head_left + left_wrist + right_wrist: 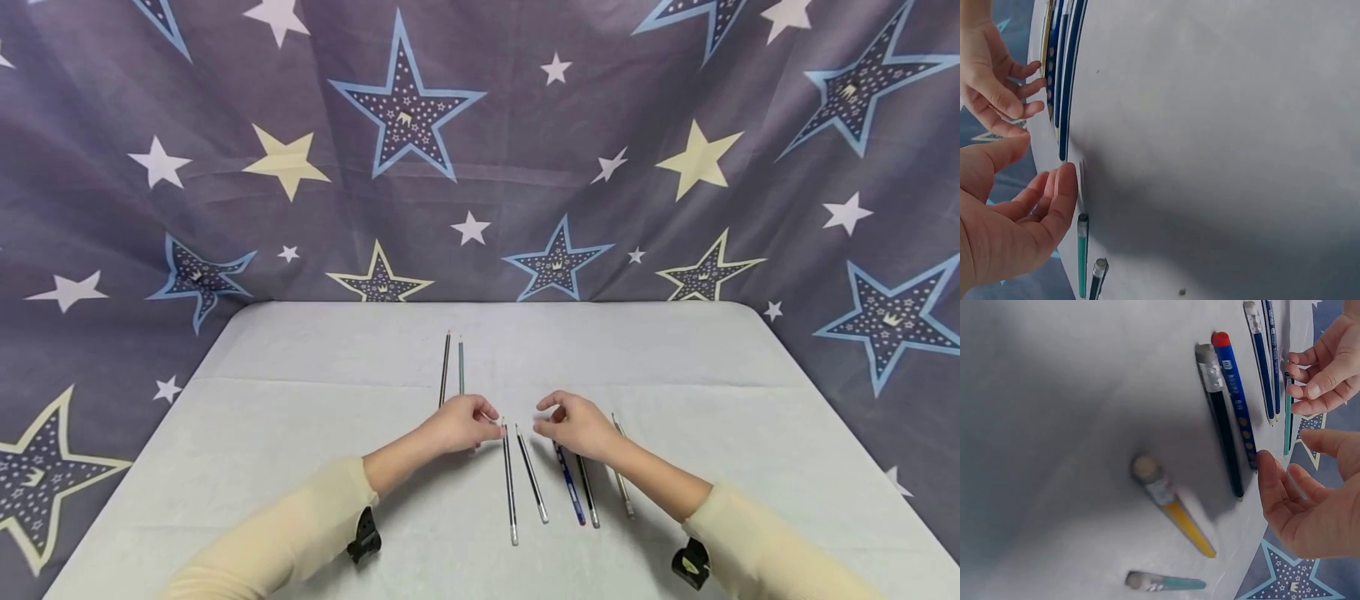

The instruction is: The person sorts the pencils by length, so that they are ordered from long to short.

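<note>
"Cream sleeves (262, 533) sit closest, a black wrist mount (365, 537) at the left cuff. How are the hands posed?"

"Both forearms slant inward. The left hand (465, 421) curves over the table, thumb apart from gently bent fingers. The right hand (576, 425) mirrors it, with a gap between thumb and index finger."

"Is either one touching a pencil?"

"I can't tell. The left fingertips are right by the upper tip of the nearer of two dark pencils (509, 483), which lie between the hands. The right hand is above the upper ends of a blue patterned pencil (570, 483) and a dark one (588, 492) beside it."

"And the others?"

"A black pencil (445, 367) and a teal pencil (461, 367) extend beyond the left hand, their lower parts hidden by it. From the right wrist, a yellow pencil (1188, 528) shows too."

"Materials?"

"Slim straight shafts; the blue one is red-ended, its dark neighbour has a shiny silver ferrule. Everything rests on white, faintly creased cloth (300, 417), before a folded, star-printed grey-purple backdrop (510, 108)."
</note>
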`<state>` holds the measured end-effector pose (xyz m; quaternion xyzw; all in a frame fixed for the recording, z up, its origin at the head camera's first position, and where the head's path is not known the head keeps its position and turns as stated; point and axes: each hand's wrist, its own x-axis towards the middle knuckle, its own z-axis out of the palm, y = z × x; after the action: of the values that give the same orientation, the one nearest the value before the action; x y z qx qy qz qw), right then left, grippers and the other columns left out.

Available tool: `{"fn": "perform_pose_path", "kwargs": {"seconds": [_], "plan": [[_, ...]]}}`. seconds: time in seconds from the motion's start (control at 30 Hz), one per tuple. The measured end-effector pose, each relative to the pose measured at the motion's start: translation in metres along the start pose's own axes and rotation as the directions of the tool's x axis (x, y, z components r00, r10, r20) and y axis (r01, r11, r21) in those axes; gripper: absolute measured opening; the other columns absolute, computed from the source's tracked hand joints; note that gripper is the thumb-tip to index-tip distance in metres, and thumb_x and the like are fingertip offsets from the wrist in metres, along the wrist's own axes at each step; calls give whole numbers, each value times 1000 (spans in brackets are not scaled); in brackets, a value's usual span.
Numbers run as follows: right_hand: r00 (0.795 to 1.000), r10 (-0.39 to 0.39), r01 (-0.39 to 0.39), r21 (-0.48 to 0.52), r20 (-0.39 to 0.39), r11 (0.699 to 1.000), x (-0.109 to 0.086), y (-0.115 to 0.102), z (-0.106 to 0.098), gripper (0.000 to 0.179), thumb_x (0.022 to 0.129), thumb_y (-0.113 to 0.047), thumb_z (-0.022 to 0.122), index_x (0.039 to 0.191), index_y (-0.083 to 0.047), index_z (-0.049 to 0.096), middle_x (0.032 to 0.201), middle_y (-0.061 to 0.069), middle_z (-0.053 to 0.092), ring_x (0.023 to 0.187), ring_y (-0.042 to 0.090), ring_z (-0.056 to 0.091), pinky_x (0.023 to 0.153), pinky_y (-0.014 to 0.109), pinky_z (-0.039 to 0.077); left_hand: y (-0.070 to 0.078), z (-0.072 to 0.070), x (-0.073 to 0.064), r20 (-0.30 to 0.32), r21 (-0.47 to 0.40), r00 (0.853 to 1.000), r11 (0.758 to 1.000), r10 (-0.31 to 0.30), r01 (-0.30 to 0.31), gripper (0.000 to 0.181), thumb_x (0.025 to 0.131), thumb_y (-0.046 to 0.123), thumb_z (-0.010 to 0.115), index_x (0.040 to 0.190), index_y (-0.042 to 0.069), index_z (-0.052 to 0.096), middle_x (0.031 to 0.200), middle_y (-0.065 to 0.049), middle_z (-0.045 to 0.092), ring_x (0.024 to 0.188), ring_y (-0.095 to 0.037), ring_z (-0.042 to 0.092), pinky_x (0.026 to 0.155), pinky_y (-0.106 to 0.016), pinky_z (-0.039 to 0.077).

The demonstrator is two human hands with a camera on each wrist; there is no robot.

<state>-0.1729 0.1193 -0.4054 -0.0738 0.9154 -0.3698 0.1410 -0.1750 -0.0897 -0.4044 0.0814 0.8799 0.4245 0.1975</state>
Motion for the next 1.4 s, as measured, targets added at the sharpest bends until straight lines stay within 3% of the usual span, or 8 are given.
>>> {"fn": "perform_pose_path", "kwargs": {"seconds": [0.27, 0.53, 0.77, 0.93, 1.07, 1.23, 1.4], "plan": [[999, 44, -45, 38, 6, 998, -9, 7, 0, 31, 85, -17, 67, 112, -5, 61, 82, 5, 59, 57, 15, 55, 49, 26, 47, -1, 10, -5, 16, 39, 1000, 999, 22, -23, 30, 80, 22, 72, 101, 1, 62, 71, 1, 57, 50, -10, 53, 50, -21, 42], [997, 72, -72, -3, -4, 997, -13, 7, 4, 32, 85, -18, 67, 114, -4, 62, 82, 4, 60, 53, 15, 56, 47, 26, 47, 1, 19, -5, -49, 150, 997, 987, 66, -58, 32, 78, 23, 73, 100, 2, 64, 72, 2, 58, 57, -8, 50, 55, -21, 43], [998, 62, -62, -53, -7, 997, -14, 9, 7, 35, 85, -18, 67, 116, -2, 61, 79, 3, 63, 47, 13, 54, 45, 25, 46, 1, 28, -5, -100, 312, 984, 944, 148, -111, 39, 76, 28, 74, 103, 1, 64, 70, 5, 54, 62, -8, 48, 61, -23, 43], [999, 45, -46, -73, -7, 996, -14, 10, 9, 38, 82, -15, 70, 116, 0, 60, 74, 2, 61, 45, 12, 53, 44, 24, 45, 1, 33, -3, -111, 393, 980, 913, 164, -108, 44, 74, 32, 76, 104, 2, 64, 70, 4, 52, 63, -10, 47, 58, -24, 41], [1000, 7, -7, -91, -1, 996, -15, 9, 10, 42, 79, -10, 71, 117, 2, 59, 69, 1, 59, 43, 12, 52, 42, 24, 45, 0, 34, -2, -117, 371, 982, 924, 151, -98, 44, 73, 27, 77, 104, 1, 63, 71, 3, 52, 64, -11, 46, 59, -23, 40], [999, -43, 47, -132, 27, 990, -17, 8, 11, 45, 78, -7, 72, 119, 2, 57, 63, 0, 54, 43, 11, 49, 42, 23, 42, -4, 32, 0, -134, 246, 984, 966, 118, -82, 39, 72, 15, 74, 106, 0, 61, 73, 2, 55, 64, -10, 47, 61, -23, 42], [997, -82, 83, -196, 11, 977, -18, 8, 12, 42, 77, -4, 71, 117, 2, 58, 63, -1, 50, 53, 11, 45, 48, 23, 36, -7, 31, 1, -145, 161, 982, 982, 119, -96, 39, 70, 5, 69, 108, -3, 61, 72, 0, 58, 62, -9, 49, 58, -21, 44]]}}
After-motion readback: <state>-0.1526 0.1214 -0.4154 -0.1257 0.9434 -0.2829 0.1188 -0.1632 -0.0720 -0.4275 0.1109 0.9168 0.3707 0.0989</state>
